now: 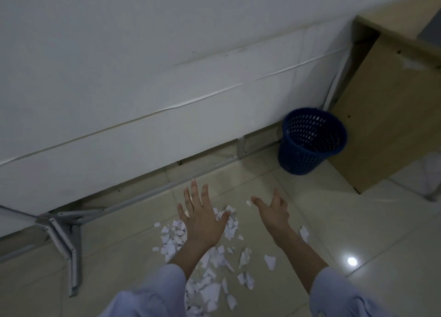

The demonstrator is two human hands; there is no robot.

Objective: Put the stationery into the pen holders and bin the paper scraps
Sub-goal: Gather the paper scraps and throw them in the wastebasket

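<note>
So the scrap part looks barely started to me: pretty much the whole pile of torn paper scraps (213, 290) is lying on the floor (358, 221) right under and around my arms. Both my left hand (202, 218) and my right hand (272, 212) are spread out flat over it with fingers straight, holding nothing. The blue mesh bin (298, 159) stands upright well off to the right, by the wooden desk (381, 125), and I can't make out any paper in it from here; no pen holders or stationery in view, so can't judge that half.
</note>
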